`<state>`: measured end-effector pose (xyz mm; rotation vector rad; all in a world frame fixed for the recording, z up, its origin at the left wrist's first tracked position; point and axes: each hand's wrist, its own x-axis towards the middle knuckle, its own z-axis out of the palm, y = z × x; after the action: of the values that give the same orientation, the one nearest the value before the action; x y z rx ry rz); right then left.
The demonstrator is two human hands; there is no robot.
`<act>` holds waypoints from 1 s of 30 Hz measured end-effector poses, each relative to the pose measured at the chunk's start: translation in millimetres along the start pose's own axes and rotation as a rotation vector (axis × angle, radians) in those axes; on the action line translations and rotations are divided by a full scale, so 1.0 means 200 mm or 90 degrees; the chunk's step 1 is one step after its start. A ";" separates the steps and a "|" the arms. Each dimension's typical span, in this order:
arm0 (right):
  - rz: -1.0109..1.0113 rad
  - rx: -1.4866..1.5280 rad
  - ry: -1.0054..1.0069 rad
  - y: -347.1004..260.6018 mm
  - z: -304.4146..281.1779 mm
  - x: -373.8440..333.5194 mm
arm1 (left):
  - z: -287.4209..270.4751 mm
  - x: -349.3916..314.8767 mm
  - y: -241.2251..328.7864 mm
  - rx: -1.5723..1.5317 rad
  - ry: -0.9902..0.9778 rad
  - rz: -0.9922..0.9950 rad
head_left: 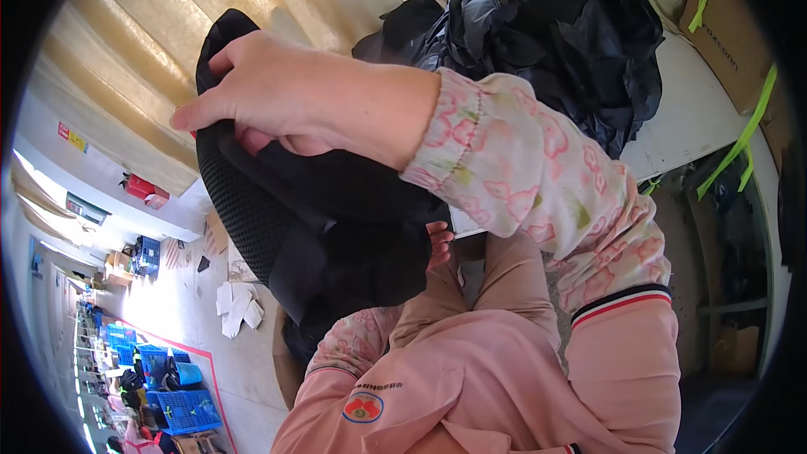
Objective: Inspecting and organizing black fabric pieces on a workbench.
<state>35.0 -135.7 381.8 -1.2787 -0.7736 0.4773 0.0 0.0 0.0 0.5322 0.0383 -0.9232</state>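
Observation:
A black fabric piece (353,265) with a honeycomb-like mesh panel along its left side hangs in front of me, above my lap. My right hand (273,97) reaches across to the left and pinches its upper edge between thumb and fingers. Most of my left hand (439,245) is hidden beneath the fabric. Only its curled fingertips show at the right edge, where they hold the lower part. Beyond my right forearm lies a heap of black fabric pieces (546,42), some of them shiny.
The heap rests on a white table (685,97). Cardboard boxes (735,34) with green straps stand at the right. Beige curtains (126,42) hang behind. Down on the left floor are white scraps (238,309) and blue crates (185,410) beside a red line.

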 end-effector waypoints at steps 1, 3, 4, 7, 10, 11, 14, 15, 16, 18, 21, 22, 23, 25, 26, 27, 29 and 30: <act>-0.008 0.009 0.015 0.02 -0.02 0.00 | -0.05 -0.04 0.02 -0.064 0.026 0.019; -0.051 0.015 0.065 0.05 -0.07 -0.01 | -0.15 -0.11 0.10 -0.185 -0.111 0.097; -0.087 0.011 0.102 0.06 -0.13 -0.02 | -0.19 -0.22 0.17 -0.137 -0.141 0.180; -0.246 -0.011 0.168 0.08 -0.32 -0.07 | -0.26 -0.59 0.32 -0.002 -0.008 0.424; -0.154 0.234 0.121 0.11 -0.42 -0.03 | -0.33 -0.67 0.36 -0.191 0.010 0.399; -0.121 0.248 0.138 0.12 -0.43 0.00 | -0.34 -0.63 0.35 -0.281 -0.027 0.388; -0.122 0.319 0.204 0.15 -0.34 0.16 | -0.15 -0.49 0.17 0.369 0.339 0.212; -0.172 0.296 0.226 0.15 -0.28 0.20 | -0.04 -0.41 0.04 0.426 0.304 0.197; -0.187 0.333 0.201 0.17 -0.23 0.20 | 0.07 -0.33 -0.05 0.524 0.292 0.224; -0.205 0.371 0.181 0.19 -0.16 0.21 | 0.26 -0.20 -0.17 0.624 0.288 0.521; -0.195 0.349 0.192 0.22 -0.12 0.19 | 0.37 -0.17 -0.10 0.726 0.427 0.813; -0.189 0.334 0.197 0.23 -0.12 0.18 | 0.38 -0.16 -0.05 0.682 0.472 0.874; -0.195 0.337 0.197 0.23 -0.12 0.16 | 0.39 -0.16 0.00 0.638 0.514 0.935; -0.183 0.318 0.220 0.23 -0.13 0.14 | 0.40 -0.17 0.09 0.621 0.509 0.941; -0.187 0.307 0.231 0.24 -0.13 0.13 | 0.40 -0.18 0.13 0.613 0.498 0.947; -0.200 0.318 0.225 0.25 -0.14 0.13 | 0.39 -0.18 0.16 0.612 0.490 0.899; -0.204 0.317 0.233 0.26 -0.15 0.12 | 0.35 -0.21 0.25 0.620 0.442 0.810; -0.206 0.316 0.240 0.27 -0.16 0.13 | 0.32 -0.25 0.32 0.652 0.464 0.657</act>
<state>79.9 -125.6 333.4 -0.7305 -0.4861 0.1405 6.1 40.0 96.6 1.6217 -0.0572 0.3797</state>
